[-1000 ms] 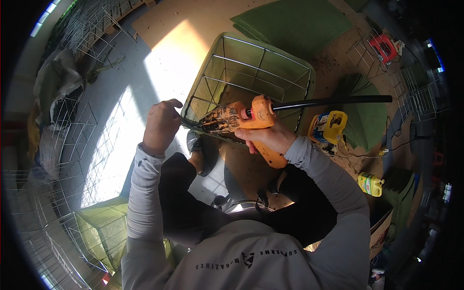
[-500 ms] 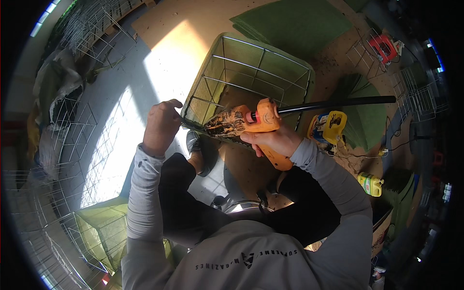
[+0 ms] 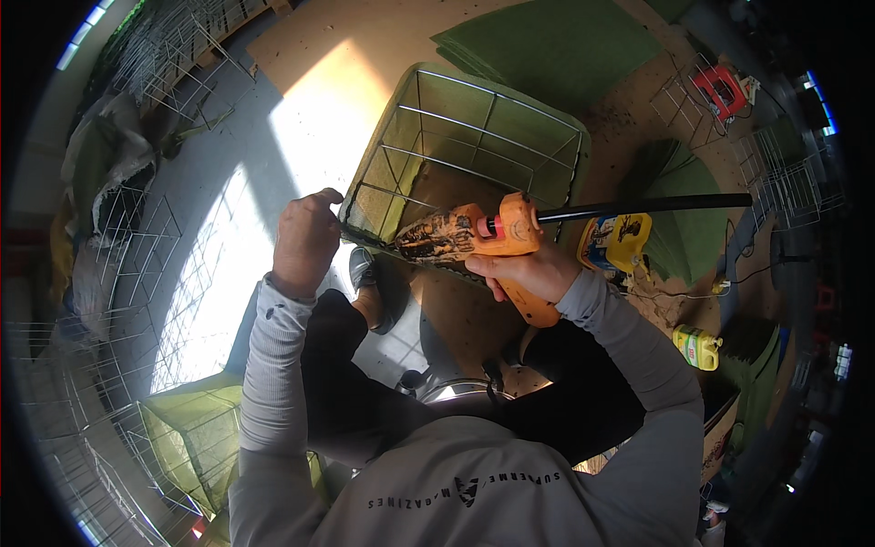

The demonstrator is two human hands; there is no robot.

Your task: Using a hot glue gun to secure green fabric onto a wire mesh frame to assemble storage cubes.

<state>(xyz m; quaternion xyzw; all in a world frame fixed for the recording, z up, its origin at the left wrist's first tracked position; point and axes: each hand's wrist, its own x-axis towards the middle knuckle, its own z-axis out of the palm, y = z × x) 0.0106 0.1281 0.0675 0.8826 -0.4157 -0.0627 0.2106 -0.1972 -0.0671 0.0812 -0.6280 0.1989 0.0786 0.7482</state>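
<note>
A wire-frame basket [image 3: 485,114] lined with thin green fabric stands in front of me, its nearest edge smeared with dark glue. My left hand [image 3: 307,239] pinches the near left corner of its fabric edge between thumb and fingers. In my right hand [image 3: 540,273] is an orange hot glue gun [image 3: 503,239], gripped by its handle. Black residue coats the gun's front, and its nozzle touches or nearly touches the near edge, to the right of my left hand. A long black glue stick [image 3: 647,208] juts from the back of the gun toward the right.
Green fabric sheets [image 3: 547,50] lie beyond the basket, with another stack [image 3: 679,214] to its right. Yellow containers [image 3: 629,239] and a yellow-green jug [image 3: 697,347] stand at right, near a cord. Bare wire frames [image 3: 137,242] and a green-covered frame [image 3: 196,424] are at left.
The glue gun and my right hand have shifted slightly to the right along the basket's near edge. My left hand stays at the corner.
</note>
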